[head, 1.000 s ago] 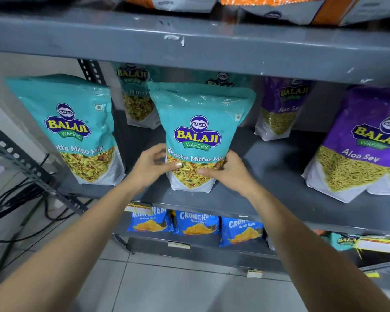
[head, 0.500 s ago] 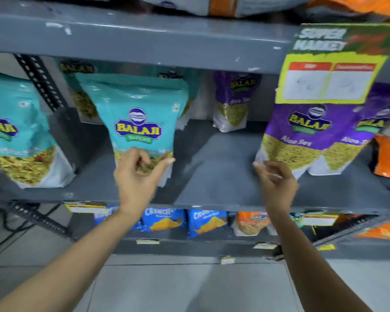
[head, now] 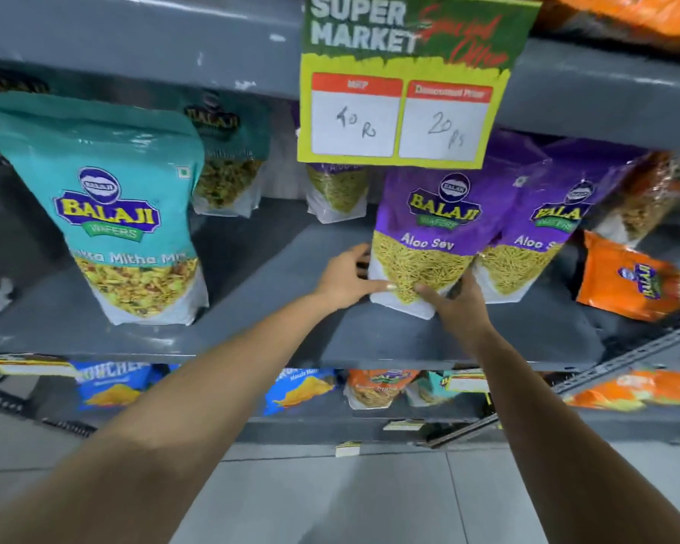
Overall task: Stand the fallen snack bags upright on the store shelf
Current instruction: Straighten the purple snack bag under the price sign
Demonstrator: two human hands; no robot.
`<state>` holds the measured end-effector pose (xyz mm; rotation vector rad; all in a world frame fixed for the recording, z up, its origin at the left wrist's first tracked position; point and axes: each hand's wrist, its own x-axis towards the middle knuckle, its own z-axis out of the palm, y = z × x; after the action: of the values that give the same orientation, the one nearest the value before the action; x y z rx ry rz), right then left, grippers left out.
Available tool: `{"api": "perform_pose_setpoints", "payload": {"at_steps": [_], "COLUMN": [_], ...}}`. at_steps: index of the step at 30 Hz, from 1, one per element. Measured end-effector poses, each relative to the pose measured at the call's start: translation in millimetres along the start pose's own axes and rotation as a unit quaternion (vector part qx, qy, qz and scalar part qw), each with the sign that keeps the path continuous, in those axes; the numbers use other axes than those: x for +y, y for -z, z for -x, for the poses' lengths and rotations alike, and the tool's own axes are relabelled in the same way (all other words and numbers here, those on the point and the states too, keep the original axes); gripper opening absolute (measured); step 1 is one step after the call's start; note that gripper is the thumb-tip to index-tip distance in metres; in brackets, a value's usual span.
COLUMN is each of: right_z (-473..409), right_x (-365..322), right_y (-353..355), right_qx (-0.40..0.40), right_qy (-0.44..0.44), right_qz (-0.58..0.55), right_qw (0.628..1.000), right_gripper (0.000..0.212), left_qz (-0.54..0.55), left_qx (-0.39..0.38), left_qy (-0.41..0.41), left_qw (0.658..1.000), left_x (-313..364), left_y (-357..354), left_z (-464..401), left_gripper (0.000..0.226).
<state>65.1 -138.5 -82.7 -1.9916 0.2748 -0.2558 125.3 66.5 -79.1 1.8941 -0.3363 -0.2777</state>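
The grey shelf (head: 283, 268) is carrying the stock, and a price card (head: 405, 88) is hanging from the shelf above both hands. The purple Aloo Sev bag (head: 428, 237) is standing between the hands, its long axis running up and tilting slightly back. The left hand (head: 346, 278) is cupping the bag's lower left corner; the right hand (head: 458, 304) is pressing its lower right edge. Both hands are closing on the base. A second purple bag (head: 534, 237) is touching it beyond the right hand and is likely crowding any shift that way. The teal bag (head: 122, 214) is standing well apart beyond the left hand. An orange bag (head: 636, 282) is lying tilted, farther past the right hand.
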Motion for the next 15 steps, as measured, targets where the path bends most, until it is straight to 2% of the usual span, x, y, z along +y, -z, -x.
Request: {"api": "perform_pose_setpoints", "payload": {"at_steps": [2,5,7,9,11,12,15], "right_z": [0,8,11,13,10,9,-2], "right_x": [-2,-8,-17,-36,-67,-86,-126], "right_y": [-6,-20,-21,-11,4,11,24], "right_qx": [-0.04,-0.094,-0.147,-0.192,-0.148,-0.113,-0.038], "right_qy": [0.004,0.003,-0.004,-0.007,0.005,0.01,0.031], "right_qz": [0.01,-0.002,-0.02,-0.077,-0.144,-0.182,-0.247], "right_qw": [0.999,0.996,0.989,0.978,0.978,0.977,0.968], "right_gripper": [0.068,0.068,0.054,0.04,0.024,0.009,0.028], "left_qz": [-0.049,-0.068,-0.056,0.025,0.139,0.183,0.226], "left_qx": [0.062,0.099,0.086,0.073,0.104,0.128,0.195], "left_qy": [-0.006,0.004,0.023,0.017,-0.036,-0.065,-0.122], "left_qw": [0.997,0.993,0.994,0.997,0.984,0.973,0.947], "left_x": [-10,-20,-20,-9,12,25,63], "left_y": [6,21,34,48,62,69,86], "left_z": [13,35,46,52,51,48,40], "left_gripper": [0.059,0.059,0.062,0.06,0.048,0.04,0.014]}}
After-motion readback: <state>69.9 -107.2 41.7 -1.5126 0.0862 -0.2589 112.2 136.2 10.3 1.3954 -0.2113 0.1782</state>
